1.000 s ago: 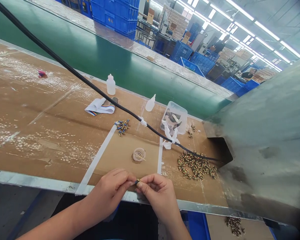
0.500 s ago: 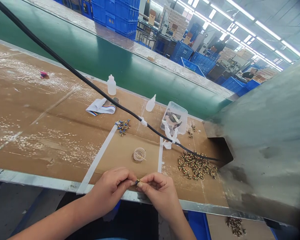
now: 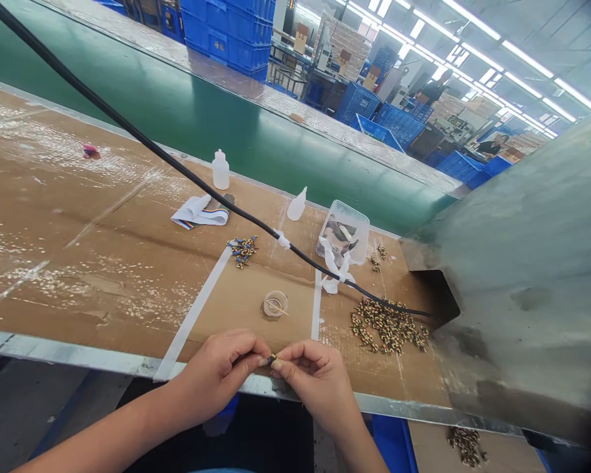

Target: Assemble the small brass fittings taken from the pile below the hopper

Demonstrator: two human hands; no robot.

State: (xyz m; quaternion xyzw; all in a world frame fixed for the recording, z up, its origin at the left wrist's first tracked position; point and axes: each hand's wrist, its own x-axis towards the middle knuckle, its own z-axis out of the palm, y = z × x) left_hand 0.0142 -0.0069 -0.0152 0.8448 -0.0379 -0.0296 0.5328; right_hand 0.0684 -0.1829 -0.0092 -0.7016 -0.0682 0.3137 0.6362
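At the bench's near metal edge (image 3: pixel 103 360), I see the left hand (image 3: pixel 226 369) and right hand (image 3: pixel 315 376) pinching one small dark-and-yellow piece (image 3: pixel 272 359) between their fingertips; beyond sits a clear round cup (image 3: pixel 266 305); a heap of similar pieces (image 3: pixel 389 326) lies to its right, a smaller bluish cluster (image 3: pixel 242 249) farther off, leftward; past those, two white bottles (image 3: pixel 220 173), then a green surface (image 3: pixel 226 121).
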